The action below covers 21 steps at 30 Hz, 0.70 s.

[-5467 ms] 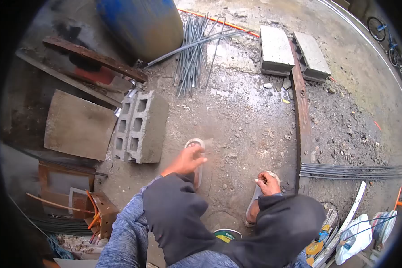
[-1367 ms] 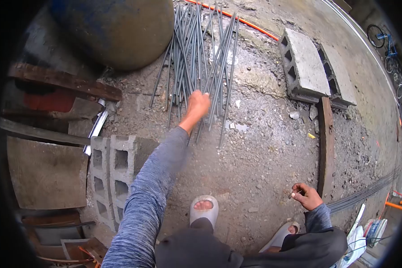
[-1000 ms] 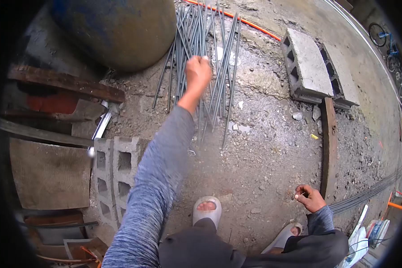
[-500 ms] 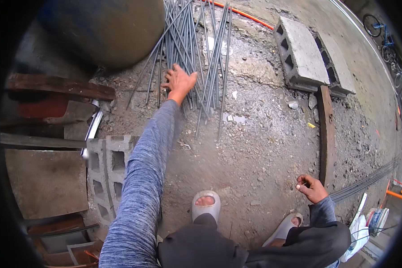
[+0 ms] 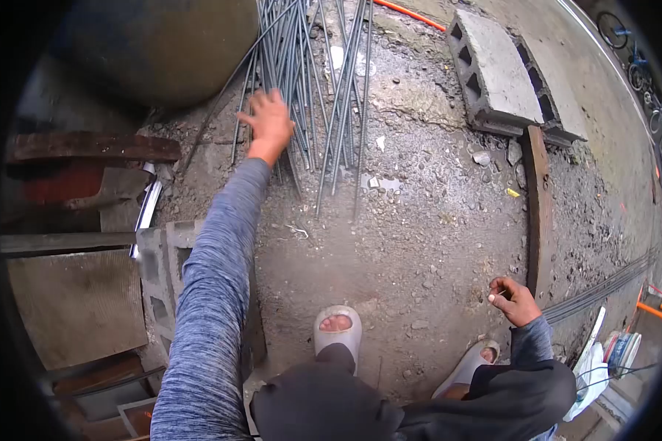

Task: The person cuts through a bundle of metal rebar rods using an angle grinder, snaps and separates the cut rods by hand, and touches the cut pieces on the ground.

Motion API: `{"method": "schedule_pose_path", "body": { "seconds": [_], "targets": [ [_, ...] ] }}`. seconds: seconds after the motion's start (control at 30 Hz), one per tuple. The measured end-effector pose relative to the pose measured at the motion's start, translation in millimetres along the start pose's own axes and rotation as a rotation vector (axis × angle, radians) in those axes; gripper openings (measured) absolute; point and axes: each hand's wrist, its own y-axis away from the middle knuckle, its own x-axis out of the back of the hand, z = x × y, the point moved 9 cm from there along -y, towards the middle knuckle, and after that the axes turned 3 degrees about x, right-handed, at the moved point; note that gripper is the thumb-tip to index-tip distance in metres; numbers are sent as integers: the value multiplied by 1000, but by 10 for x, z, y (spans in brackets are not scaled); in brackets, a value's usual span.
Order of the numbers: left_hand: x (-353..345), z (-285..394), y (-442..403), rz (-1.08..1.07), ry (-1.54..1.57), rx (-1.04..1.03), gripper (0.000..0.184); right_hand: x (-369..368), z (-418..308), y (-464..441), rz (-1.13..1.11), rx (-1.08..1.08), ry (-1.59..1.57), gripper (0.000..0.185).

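Note:
Thin steel bars (image 5: 290, 70) lie in a loose, crisscrossed pile on the gritty ground at the top of the head view. My left hand (image 5: 268, 123) reaches out over the near left part of this pile, its fingers spread. Whether the fingertips touch the bars I cannot tell. Lower right, my right hand (image 5: 517, 303) hangs above the ground near my knee, thumb and fingers curled into a pinch. Anything between those fingers is too small to make out. A dark wooden beam (image 5: 538, 213) lies just beyond it.
Two hollow concrete blocks (image 5: 496, 73) lie at the upper right, and more blocks (image 5: 154, 272) stand left of my arm. A large rounded container (image 5: 162, 51) bounds the upper left. Long thin rods (image 5: 603, 290) and a white bag (image 5: 590, 382) are at the right.
My left hand has shifted left across the bars, its fingers still spread. The view has moved slightly. My right hand keeps its pinched pose in nearly the same place.

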Motion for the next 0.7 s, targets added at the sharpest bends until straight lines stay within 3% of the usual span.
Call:
{"method": "schedule_pose_path", "body": {
  "seconds": [0.03,0.07,0.1,0.23,0.3,0.4,0.5,0.6,0.7],
  "targets": [
    [21,215,64,181,-120,-172,60,-10,-25,-23,-4,5,-10,36],
    [-93,428,127,226,-10,-383,45,-30,-52,-55,-13,7,-6,36],
    [-263,638,162,48,62,-448,42,-54,-71,-77,-24,6,-1,35],
    [-642,918,346,-217,410,-22,70,-94,-114,-113,-60,18,22,36],
    [-759,952,305,-229,418,98,67,-70,-84,-94,-53,23,21,38],
    [-946,1032,180,-430,498,157,71,-27,-63,-66,-24,-7,48,38],
    [-1366,1040,22,-436,443,293,65,-17,-15,-38,-20,83,121,38],
    [-971,1067,85,-593,476,251,57,-36,-43,-4,-19,19,63,38],
    [-827,1001,159,-584,391,388,48,-11,-39,-19,-1,61,56,39]
  ]
}}
